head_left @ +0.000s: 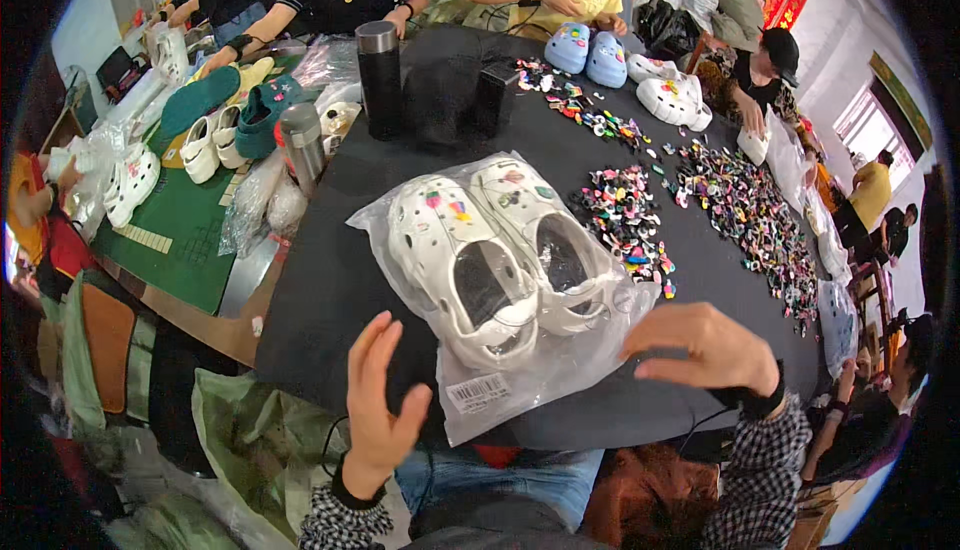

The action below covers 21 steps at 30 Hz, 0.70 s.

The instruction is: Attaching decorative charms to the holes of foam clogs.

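A pair of white clogs (440, 220) with colourful charms on the toes lies inside a clear plastic bag (590, 370) on the black table in front of me. The toes point away from me and the heel straps toward me. My left hand (380, 405) is raised off the bag's near left corner, fingers apart and holding nothing. On the other side, my right hand (700, 348) hovers at the bag's right edge with thumb and fingers spread. Whether its fingertips touch the plastic, I cannot tell.
Loose shoe charms (750, 220) lie in heaps on the right. Blue clogs (590, 55) and white clogs (675, 100) stand at the far side. A black tumbler (379, 80) and a steel tumbler (301, 145) are at the left. Several people work around the tables.
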Tool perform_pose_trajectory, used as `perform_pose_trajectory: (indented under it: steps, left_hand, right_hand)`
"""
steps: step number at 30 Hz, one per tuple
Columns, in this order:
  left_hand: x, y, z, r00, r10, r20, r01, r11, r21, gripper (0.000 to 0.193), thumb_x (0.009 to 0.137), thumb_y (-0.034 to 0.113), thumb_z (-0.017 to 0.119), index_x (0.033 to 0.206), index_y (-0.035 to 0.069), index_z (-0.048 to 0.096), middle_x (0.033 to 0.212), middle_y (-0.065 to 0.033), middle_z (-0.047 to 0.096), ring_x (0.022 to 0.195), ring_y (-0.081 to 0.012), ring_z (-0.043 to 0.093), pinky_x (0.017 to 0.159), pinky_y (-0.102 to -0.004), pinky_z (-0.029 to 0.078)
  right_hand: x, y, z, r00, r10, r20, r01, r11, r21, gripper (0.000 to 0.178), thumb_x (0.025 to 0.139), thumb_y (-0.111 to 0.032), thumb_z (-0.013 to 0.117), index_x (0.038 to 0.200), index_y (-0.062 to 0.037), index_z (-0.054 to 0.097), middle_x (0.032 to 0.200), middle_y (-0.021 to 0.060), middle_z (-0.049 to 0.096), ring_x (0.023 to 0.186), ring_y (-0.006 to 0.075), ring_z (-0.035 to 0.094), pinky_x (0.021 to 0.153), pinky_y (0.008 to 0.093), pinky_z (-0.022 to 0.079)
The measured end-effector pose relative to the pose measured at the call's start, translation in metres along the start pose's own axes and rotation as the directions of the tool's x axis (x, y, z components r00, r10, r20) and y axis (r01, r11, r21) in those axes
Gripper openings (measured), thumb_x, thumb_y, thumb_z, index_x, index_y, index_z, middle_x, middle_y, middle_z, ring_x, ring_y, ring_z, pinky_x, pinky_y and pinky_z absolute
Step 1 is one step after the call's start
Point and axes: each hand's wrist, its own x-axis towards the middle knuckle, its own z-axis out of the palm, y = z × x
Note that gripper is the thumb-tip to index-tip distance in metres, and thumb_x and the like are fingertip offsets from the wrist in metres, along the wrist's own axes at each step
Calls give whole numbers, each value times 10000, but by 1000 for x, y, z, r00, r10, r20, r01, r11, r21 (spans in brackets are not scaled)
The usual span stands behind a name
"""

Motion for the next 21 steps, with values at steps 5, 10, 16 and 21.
perform_pose_trajectory:
  steps: [5,10,16,21]
  left_hand:
    - [-11,41,23,977,146,155,-166,979,121,685,799,272,724,1390,80,436,1499,-254,251,1376,-457,261,1091,-560,264]
    - [-8,39,50,950,159,267,-263,870,417,712,679,30,672,1366,96,496,1472,-263,264,1360,-495,257,1092,-556,281]
    - [-11,69,26,988,-89,128,22,893,449,696,684,-94,541,1368,19,480,1410,-244,377,865,-273,594,755,-386,504]
    - [-12,69,26,989,-10,146,-43,933,356,666,704,-107,544,1354,27,500,1317,-220,448,667,-218,585,589,-321,501]
  right_hand:
    - [-24,17,57,980,-145,133,94,939,332,240,852,-130,690,1056,-13,643,1090,161,642,993,317,632,840,373,522]
    - [-8,26,109,950,-123,-286,88,987,-134,486,782,-100,718,1230,-5,555,1379,244,421,1269,405,437,1033,444,405]
    - [29,51,98,784,-123,-608,-127,927,-352,555,788,-69,634,1303,29,454,1398,289,374,1324,461,352,1098,552,297]
    - [34,60,101,770,-134,-623,-174,896,-409,627,750,-51,656,1337,-5,440,1395,288,382,1298,443,398,1036,544,375]
